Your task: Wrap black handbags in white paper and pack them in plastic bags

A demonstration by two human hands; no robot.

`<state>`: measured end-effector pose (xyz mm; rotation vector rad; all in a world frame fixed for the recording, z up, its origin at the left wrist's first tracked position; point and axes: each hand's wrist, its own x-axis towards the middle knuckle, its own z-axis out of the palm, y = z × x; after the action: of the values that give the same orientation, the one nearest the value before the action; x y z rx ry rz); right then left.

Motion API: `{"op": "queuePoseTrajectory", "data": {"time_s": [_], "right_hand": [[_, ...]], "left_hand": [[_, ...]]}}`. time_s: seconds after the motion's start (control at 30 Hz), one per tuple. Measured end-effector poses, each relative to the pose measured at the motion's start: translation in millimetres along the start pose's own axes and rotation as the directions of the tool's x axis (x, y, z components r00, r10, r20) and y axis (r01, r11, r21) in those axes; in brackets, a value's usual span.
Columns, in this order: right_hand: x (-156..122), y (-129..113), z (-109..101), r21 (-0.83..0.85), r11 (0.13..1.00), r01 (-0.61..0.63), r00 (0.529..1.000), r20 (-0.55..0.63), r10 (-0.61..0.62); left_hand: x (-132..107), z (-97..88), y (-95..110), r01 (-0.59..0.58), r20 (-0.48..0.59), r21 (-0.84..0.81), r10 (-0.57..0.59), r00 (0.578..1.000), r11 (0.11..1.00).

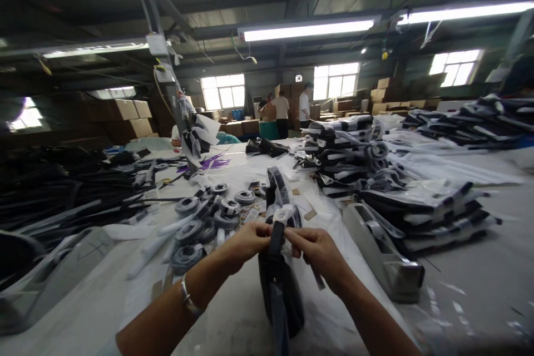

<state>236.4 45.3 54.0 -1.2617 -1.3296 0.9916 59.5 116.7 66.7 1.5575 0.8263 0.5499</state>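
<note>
A black bag stands on edge on the table in front of me, its dark strap running up over the top. Fingers of my left hand pinch the strap from the left. From the right, my right hand pinches at the same strap's edge. White wrapping is bunched on the strap just above my fingertips, and a wrapped loop rises behind it. What lies between the right fingertips is too small to make out.
Several wrapped strap coils lie to the left. Stacks of wrapped black bags fill the right, beside a grey metal-looking block. A dark heap covers the far left. A post stands beyond; people are at the back.
</note>
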Motion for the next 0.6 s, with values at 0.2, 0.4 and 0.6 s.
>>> {"op": "queuePoseTrajectory", "data": {"time_s": [0.2, 0.4, 0.6], "right_hand": [[-11.5, -1.1, -9.2, -0.051, 0.998, 0.028, 0.999, 0.017, -0.027], [-35.3, 5.6, -10.6, -0.035, 0.999, 0.021, 0.999, 0.038, -0.02], [-50.0, 5.4, -10.6, 0.231, 0.973, 0.002, 1.0, -0.016, 0.002]], "left_hand": [[-27.4, -15.9, -7.5, -0.025, -0.06, -0.017, 0.024, 0.998, 1.0], [-67.0, -18.1, -2.7, -0.093, -0.128, -0.206, 0.067, 0.99, 0.974], [-75.2, -3.2, 5.0, -0.182, -0.156, -0.237, 0.148, 0.977, 0.954]]}}
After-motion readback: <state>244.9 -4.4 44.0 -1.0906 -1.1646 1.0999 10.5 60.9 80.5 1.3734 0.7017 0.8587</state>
